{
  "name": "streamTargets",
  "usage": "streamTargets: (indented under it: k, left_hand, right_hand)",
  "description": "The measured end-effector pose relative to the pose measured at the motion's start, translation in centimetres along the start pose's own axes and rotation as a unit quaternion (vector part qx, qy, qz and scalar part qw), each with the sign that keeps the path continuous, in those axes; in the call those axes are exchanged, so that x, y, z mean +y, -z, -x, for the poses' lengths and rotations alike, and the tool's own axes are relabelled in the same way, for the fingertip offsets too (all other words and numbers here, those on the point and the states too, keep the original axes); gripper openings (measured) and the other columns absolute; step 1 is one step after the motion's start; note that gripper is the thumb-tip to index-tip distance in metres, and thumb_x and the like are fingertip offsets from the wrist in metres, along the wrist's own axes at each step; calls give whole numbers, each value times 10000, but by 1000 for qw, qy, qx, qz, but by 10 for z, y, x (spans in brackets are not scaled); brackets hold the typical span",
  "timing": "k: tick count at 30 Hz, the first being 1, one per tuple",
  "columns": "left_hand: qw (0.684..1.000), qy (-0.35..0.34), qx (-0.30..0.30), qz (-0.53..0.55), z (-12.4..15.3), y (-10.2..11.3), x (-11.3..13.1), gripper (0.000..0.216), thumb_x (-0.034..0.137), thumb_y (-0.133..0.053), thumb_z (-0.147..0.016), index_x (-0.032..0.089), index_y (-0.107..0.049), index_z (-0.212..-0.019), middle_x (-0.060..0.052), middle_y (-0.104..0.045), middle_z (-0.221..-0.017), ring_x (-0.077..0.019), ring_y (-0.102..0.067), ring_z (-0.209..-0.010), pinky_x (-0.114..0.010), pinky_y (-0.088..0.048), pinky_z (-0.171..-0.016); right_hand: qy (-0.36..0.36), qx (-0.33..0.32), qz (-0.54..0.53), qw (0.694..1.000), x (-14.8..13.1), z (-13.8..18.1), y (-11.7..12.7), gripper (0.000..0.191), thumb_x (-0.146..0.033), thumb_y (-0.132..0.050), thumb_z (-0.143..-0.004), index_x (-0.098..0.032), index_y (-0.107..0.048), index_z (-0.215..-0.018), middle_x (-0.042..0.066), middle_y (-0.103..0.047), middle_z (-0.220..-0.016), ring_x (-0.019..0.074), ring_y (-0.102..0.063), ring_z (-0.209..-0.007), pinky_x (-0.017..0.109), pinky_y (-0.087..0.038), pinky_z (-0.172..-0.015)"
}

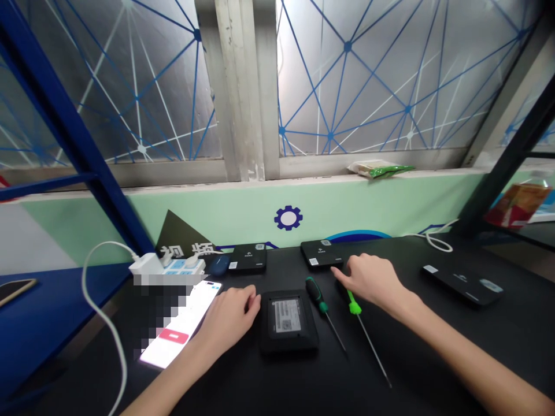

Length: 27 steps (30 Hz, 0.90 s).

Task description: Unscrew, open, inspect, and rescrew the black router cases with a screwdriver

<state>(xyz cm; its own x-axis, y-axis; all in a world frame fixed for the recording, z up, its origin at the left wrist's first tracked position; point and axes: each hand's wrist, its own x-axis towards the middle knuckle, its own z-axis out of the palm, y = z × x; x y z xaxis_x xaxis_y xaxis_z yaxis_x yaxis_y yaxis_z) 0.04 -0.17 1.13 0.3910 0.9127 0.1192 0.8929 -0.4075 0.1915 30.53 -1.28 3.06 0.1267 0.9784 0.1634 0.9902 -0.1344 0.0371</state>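
Note:
My left hand [234, 316] rests on the black table in a loose fist, between a lit phone [186, 326] and a black square device [288, 318]. The device has a white label on its upward face. My right hand [375, 280] also rests on the table, fingers curled under and thumb stretched out to the left. It covers the top of a bright green-handled screwdriver [354, 306]; no grip on the handle can be seen. Left of that lies a dark green-handled screwdriver [319, 297]. Both shafts point toward me.
Similar black boxes lie at the back [248, 258], behind my right hand [321, 254] and at the right [463, 283]. A power strip [184, 267] with a white charger [147, 264], its cable and a dark blue mouse-like object [219, 264] are at the back left. Another phone [16, 290] lies far left.

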Motion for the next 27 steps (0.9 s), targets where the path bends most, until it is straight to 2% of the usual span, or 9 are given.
streamTargets:
  k: [3, 6, 12, 16, 21, 27]
  left_hand:
    - [1000, 0, -4, 14, -1, -3, -1, 418, 434, -359, -992, 212, -336, -638, 27, -479, -555, -153, -478, -500, -269, -207, -485]
    - [1000, -3, -12, 19, -1, -5, 0, 452, 492, -359, -990, 212, -348, -635, 34, -468, -534, -150, -472, -486, -269, -214, -488]
    - [1000, -4, -24, 17, -2, 0, 5, 444, 495, -386, -973, 211, -391, -632, 26, -498, -541, -162, -496, -515, -273, -216, -506]
    - [999, 3, -34, 32, -1, 1, 6, 458, 526, -403, -959, 210, -411, -628, 20, -533, -560, -163, -508, -523, -271, -238, -509]
    - [999, -13, -34, 27, 0, -1, 5, 453, 569, -438, -930, 216, -467, -648, 12, -552, -587, -178, -528, -560, -275, -249, -518]
    - [999, -33, -32, 9, 1, 2, 4, 373, 559, -514, -876, 225, -525, -709, 3, -575, -626, -204, -560, -632, -276, -266, -544]
  right_hand:
    - [5, -69, 3, 998, 4, 2, 1, 545, -606, -475, -892, -141, -691, -708, 159, -697, -756, 336, -703, -732, 332, -413, -574]
    - [18, -103, 12, 994, 3, 5, 0, 554, -632, -505, -872, -132, -712, -756, 180, -709, -814, 361, -711, -784, 365, -454, -613]
    - [32, -121, 15, 992, -3, 9, -6, 383, -495, -605, -864, -135, -734, -865, 187, -718, -897, 345, -712, -881, 363, -469, -695]
    - [29, -108, 4, 994, -4, 6, -6, 332, -445, -609, -852, -133, -719, -843, 172, -711, -882, 326, -710, -850, 331, -452, -656]
    - [6, -39, -28, 999, -5, 5, 3, 359, -458, -550, -855, -155, -660, -699, 116, -673, -729, 280, -680, -698, 285, -365, -548]
    - [13, 19, -158, 987, -4, 5, 13, 458, -506, -499, -874, -203, -476, -532, 27, -556, -528, 181, -532, -519, 267, -284, -501]
